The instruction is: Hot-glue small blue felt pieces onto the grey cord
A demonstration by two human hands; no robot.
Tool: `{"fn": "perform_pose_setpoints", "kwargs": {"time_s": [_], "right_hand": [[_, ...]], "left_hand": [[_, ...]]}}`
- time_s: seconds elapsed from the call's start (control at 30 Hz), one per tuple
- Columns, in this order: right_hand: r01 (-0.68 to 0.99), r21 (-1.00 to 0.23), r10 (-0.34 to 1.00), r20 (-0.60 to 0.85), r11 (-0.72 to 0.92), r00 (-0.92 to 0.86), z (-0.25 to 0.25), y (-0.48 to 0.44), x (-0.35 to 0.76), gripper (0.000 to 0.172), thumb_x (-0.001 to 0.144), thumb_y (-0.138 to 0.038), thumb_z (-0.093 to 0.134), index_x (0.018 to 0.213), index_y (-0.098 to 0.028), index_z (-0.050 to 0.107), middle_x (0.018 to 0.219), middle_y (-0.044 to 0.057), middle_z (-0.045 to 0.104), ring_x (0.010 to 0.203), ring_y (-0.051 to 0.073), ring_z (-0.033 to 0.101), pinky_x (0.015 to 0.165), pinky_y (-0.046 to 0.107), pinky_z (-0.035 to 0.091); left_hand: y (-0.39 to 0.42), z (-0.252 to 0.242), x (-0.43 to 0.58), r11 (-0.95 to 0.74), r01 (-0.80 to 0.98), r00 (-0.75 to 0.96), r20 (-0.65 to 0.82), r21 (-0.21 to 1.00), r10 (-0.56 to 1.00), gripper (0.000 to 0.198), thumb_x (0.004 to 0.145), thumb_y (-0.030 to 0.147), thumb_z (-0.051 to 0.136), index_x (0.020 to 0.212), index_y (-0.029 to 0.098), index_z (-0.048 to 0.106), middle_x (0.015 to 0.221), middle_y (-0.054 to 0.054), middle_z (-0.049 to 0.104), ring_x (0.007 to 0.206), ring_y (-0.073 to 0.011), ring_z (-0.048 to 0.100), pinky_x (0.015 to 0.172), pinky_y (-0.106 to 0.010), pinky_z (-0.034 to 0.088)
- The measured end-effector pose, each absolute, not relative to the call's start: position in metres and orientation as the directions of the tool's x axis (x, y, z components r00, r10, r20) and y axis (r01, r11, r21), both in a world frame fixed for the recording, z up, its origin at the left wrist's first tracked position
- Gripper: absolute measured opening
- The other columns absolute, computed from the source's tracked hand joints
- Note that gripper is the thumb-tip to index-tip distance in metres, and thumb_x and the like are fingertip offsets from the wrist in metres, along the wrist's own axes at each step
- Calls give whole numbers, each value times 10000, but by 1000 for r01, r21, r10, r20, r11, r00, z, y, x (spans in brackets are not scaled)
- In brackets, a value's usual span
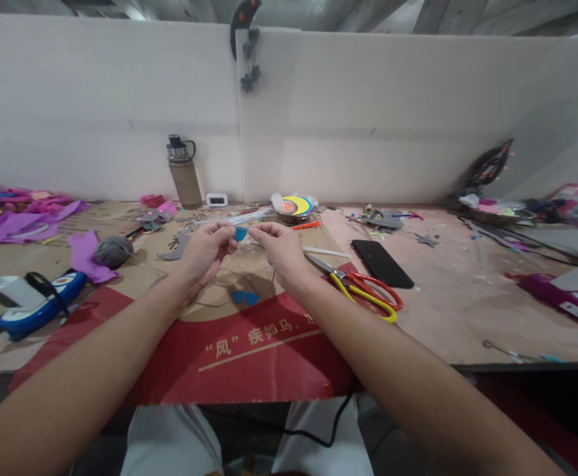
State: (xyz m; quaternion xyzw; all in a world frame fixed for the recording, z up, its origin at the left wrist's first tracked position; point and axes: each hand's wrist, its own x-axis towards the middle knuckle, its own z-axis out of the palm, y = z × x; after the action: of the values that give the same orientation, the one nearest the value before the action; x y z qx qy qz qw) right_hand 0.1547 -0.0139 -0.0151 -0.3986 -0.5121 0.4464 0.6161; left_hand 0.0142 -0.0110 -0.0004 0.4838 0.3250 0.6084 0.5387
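Note:
Both my hands are raised over a brown and red cardboard sheet (249, 350) in the middle of the workbench. My left hand (208, 250) and my right hand (276, 248) are closed, and together they pinch a small blue piece (240, 233) between their fingertips. Below them two more blue pieces (245, 297) lie on the cardboard, with a thin dark thread curling beside them. Scissors (363, 291) with red and yellow handles lie just right of my right wrist.
A black phone (382, 263) lies beyond the scissors. A water bottle (184, 172), a small white clock (217, 199) and a metal bowl (293, 208) stand at the back. Purple felt scraps (26, 221), a grey yarn ball (112, 250) and a blue glue gun (41, 301) are on the left.

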Motion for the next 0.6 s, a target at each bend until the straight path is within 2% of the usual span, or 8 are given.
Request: {"fn": "perform_pose_setpoints", "kwargs": {"time_s": [0.13, 0.37, 0.47, 0.6], "right_hand": [[-140, -951, 961, 266, 275, 81, -15, -14, 154, 233, 684, -395, 689, 743, -172, 653, 671, -25, 570, 581, 82, 423, 530, 221, 307], [-107, -948, 953, 296, 301, 59, -13, -19, 156, 241, 723, -419, 660, 723, -182, 614, 608, -51, 460, 543, 78, 346, 515, 224, 296], [-54, -935, 936, 349, 350, 41, -15, -17, 157, 238, 737, -418, 643, 713, -186, 597, 617, -48, 468, 569, 88, 388, 545, 232, 340], [-77, -921, 924, 382, 381, 1, -17, -15, 157, 192, 754, -371, 620, 728, -191, 558, 660, -39, 527, 595, 98, 485, 607, 253, 419]], "left_hand": [[-12, 1, 14, -197, -354, 59, 232, 914, 971, 79, 675, 124, 678, 656, 150, 606, 548, 9, 540, 476, -71, 492, 466, -190, 368], [-14, 3, 13, -182, -318, 58, 210, 930, 976, 72, 674, 141, 671, 664, 155, 601, 515, 8, 528, 455, -74, 473, 436, -186, 334], [-16, 3, 14, -183, -281, 63, 209, 942, 976, 83, 682, 162, 679, 680, 158, 596, 475, 16, 507, 415, -66, 433, 392, -179, 262], [-15, 1, 14, -219, -251, 69, 243, 943, 967, 105, 683, 182, 701, 700, 158, 599, 484, 6, 547, 402, -67, 451, 385, -182, 275]]}}
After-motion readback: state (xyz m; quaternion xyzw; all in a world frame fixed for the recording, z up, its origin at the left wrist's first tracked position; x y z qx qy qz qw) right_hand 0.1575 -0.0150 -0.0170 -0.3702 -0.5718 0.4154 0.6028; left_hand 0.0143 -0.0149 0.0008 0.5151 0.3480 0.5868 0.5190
